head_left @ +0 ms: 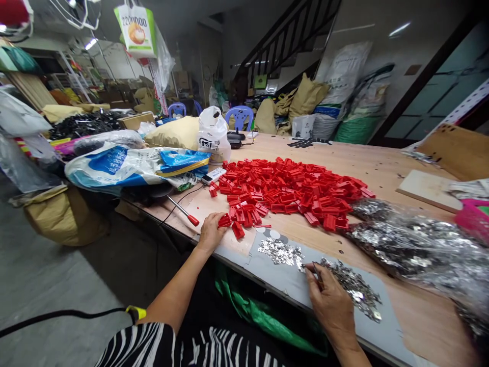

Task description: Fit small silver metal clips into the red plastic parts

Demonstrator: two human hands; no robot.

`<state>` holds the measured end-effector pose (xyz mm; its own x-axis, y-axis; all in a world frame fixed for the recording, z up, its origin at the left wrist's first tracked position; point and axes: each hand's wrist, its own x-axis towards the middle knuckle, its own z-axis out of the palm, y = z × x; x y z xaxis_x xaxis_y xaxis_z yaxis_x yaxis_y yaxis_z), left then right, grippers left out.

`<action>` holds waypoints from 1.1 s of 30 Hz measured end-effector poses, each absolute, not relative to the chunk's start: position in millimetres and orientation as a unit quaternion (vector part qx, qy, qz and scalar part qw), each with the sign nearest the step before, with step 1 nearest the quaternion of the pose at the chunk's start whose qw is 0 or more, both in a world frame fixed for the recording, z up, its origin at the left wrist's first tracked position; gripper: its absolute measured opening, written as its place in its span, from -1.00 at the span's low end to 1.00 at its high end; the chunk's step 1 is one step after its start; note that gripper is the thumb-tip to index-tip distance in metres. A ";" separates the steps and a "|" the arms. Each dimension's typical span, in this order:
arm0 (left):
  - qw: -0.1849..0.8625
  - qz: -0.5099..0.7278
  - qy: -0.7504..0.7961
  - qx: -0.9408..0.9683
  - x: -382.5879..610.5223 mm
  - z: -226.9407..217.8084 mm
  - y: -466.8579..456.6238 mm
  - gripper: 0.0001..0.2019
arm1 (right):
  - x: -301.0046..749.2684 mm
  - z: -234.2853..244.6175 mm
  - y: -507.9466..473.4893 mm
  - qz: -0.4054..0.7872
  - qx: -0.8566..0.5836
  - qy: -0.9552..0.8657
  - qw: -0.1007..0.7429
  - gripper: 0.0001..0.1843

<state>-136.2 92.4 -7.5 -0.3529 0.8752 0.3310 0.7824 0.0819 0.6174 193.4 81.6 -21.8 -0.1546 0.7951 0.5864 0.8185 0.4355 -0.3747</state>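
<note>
My left hand is closed around a red plastic piece at the near edge of the table. Beside it lies another red piece, in front of a wide heap of red plastic pieces. In my right hand is a thin dark tool that looks like tweezers, its tip by a spread of small shiny metal pieces. A second pile of metal pieces lies just beyond that hand. Both piles rest on a grey mat.
Clear bags of metal parts lie at the right. At the left are a red-tipped lever, a white power strip and a blue-and-white sack. Green sheeting hangs below the table edge. A white bag stands behind.
</note>
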 end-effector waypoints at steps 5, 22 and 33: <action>0.042 0.390 0.733 0.556 -133.4 -12.1 91.2 -0.82 | 192.4 -23.1 82.1 -0.012 -0.535 -0.758 0.372 -0.61; 0.179 0.552 0.570 0.582 -60.8 17.1 26.5 -0.63 | 196.9 -4.2 83.0 0.135 -0.595 -0.684 0.401 -0.57; 0.345 0.563 0.532 0.530 -26.3 28.3 14.1 -0.70 | 197.2 25.2 74.2 0.214 -0.586 -0.666 0.409 -0.65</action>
